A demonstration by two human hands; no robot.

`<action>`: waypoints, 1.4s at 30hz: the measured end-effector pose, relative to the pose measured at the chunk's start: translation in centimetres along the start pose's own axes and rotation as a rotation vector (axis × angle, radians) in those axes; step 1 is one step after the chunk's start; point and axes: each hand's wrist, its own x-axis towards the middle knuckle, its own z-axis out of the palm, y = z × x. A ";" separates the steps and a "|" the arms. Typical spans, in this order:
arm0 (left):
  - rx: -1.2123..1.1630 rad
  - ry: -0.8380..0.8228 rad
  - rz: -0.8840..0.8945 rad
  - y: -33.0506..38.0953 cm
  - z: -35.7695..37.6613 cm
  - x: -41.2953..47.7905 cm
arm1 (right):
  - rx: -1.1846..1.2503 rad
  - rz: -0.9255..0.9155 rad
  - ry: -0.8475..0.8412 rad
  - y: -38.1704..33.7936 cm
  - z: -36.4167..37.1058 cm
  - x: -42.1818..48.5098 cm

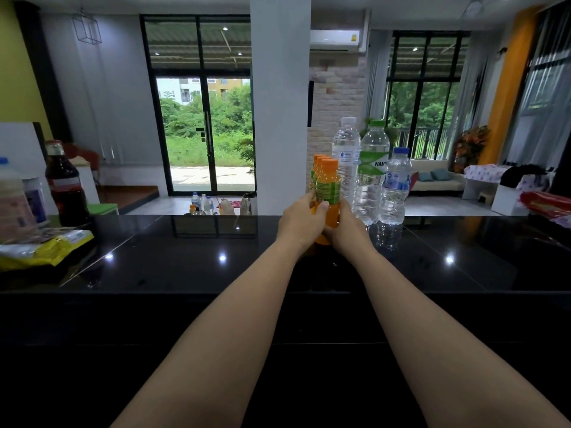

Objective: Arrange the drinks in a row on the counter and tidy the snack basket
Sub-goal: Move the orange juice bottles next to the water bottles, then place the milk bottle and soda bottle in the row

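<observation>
A black glossy worktop [185,267] is stretching across the view, carrying everything. Near its far edge, right of centre, three water bottles [372,180] are standing upright close together, all holding clear water: a tall white-capped one at the back, a green-capped one beside it, and a shorter blue-capped one in front on the right. At far left a dark bottle [66,186] is standing with dark liquid reaching up to its neck, and a pale bottle [12,196] with a blue cap is sitting next to it at the frame edge. Just left of the water, three juice bottles [329,186] with orange caps and orange drink inside are lining up one behind another. The left hand [301,223] and the right hand [347,233] are both wrapping around the front juice bottle from either side, the left thumb lying across its label. A yellow packet [46,248] is lying flat at left, and a red packet [547,205] is lying at the right edge.
</observation>
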 end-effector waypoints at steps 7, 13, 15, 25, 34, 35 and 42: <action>0.097 -0.019 -0.049 -0.5 -2.3 -1.6 | -0.097 -0.050 0.076 -1.1 -0.9 -2.0; 0.284 0.050 -0.098 -1.6 -7.3 -4.4 | -0.237 -0.202 0.257 -3.7 -1.2 -5.2; 0.325 0.074 -0.112 -2.3 -9.3 -5.5 | -0.287 -0.251 0.239 -5.0 -0.7 -6.0; 0.509 0.177 -0.062 -6.6 -21.8 -7.8 | -0.358 -0.349 0.063 -14.5 8.6 -7.8; 0.680 0.316 -0.021 -13.7 -37.1 -6.7 | -0.274 -0.407 -0.050 -25.3 22.2 -6.0; 0.699 0.331 -0.029 -14.6 -38.5 -6.5 | -0.278 -0.415 -0.058 -26.4 23.6 -5.8; 0.678 0.397 -0.103 -20.1 -45.7 -4.6 | -0.285 -0.430 -0.111 -32.7 31.2 -3.3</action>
